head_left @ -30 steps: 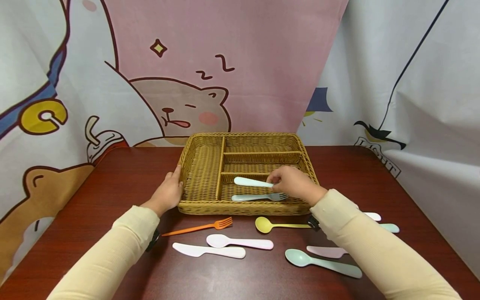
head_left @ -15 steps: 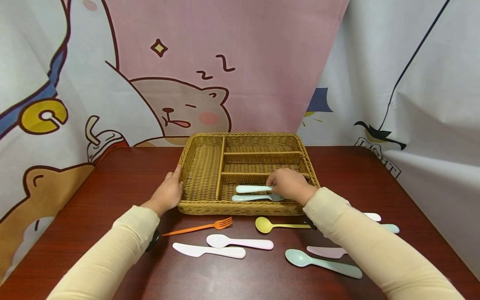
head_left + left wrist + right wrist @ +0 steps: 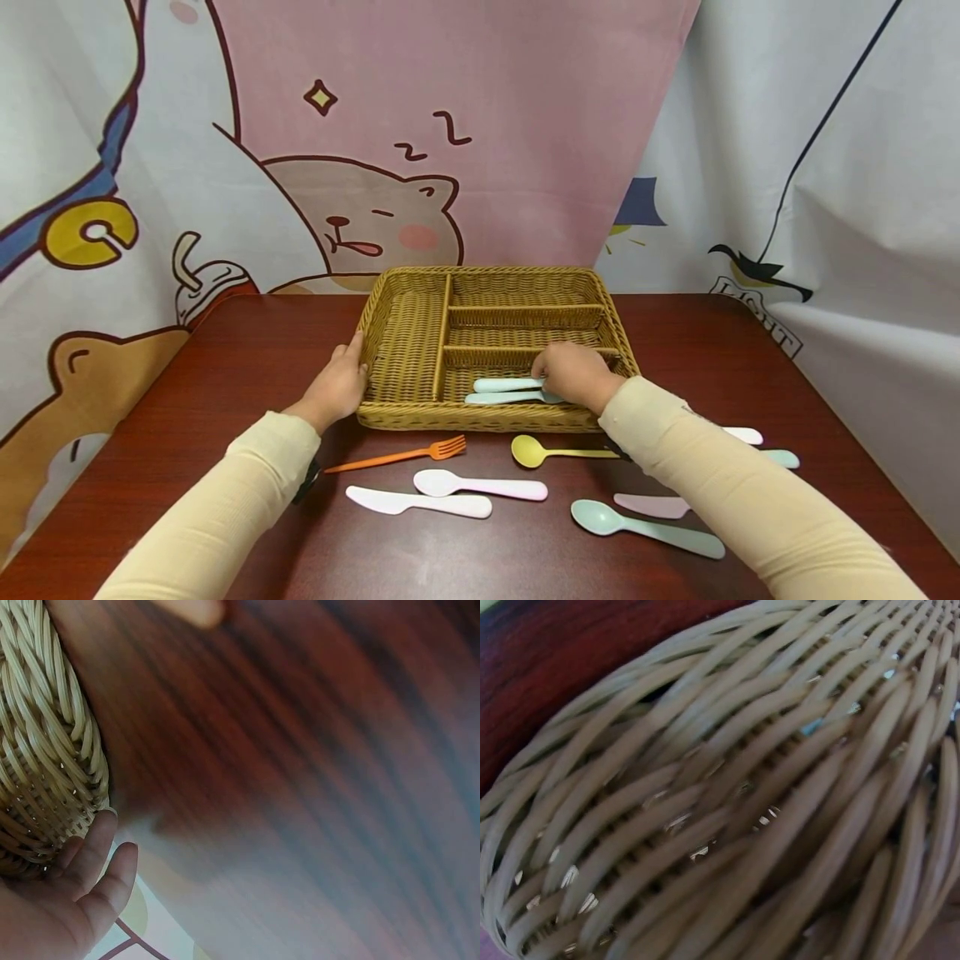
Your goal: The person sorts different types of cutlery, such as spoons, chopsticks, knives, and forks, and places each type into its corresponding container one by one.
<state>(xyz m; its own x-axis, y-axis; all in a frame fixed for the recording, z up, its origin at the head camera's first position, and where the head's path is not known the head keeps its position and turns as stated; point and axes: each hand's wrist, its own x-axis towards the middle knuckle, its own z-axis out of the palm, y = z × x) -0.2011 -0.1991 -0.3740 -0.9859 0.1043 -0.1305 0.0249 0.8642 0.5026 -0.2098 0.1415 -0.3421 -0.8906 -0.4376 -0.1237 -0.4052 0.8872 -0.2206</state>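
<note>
Head view: the right hand pinches a pale utensil beside a second utensil in the basket, front-right compartment; the left hand, fingers extended, touches its left side. Backdrop lettering: "LIGHT".

I have the person's right hand down in the front right compartment of the wicker basket, holding a pale blue utensil just beside a second pale handle, while the left hand touches the basket's left side. On the table in front I count an orange fork, a yellow spoon, a pinkish-white spoon touching or nearly touching a white knife, and, nearer the right sleeve, a mint spoon and pink knife.
</note>
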